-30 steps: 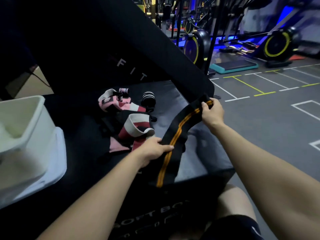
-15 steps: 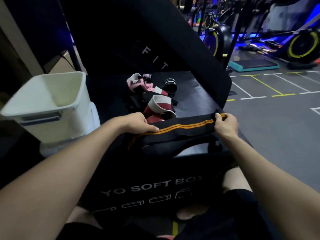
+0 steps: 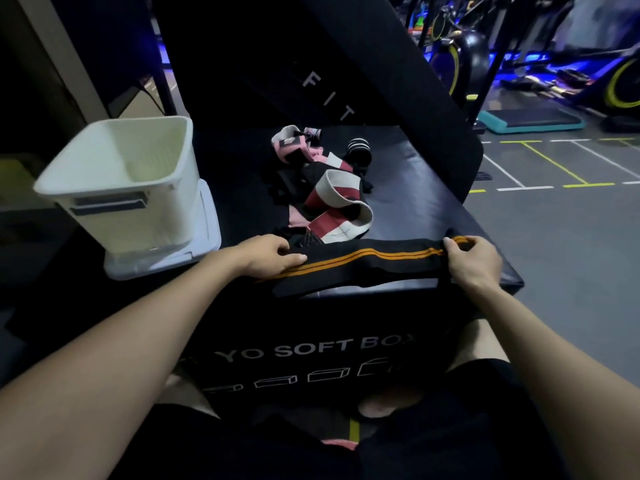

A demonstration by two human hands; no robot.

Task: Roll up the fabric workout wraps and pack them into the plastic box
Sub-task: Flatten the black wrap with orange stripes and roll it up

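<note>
A black wrap [image 3: 367,261] with orange stripes lies stretched along the near edge of the soft box [image 3: 433,202]. The right hand [image 3: 474,261] pinches its end; the left hand [image 3: 270,254] presses flat on its other end. The white plastic box [image 3: 121,188] stands left of the wrap. The wrap's left end is hidden under the palm.
</note>
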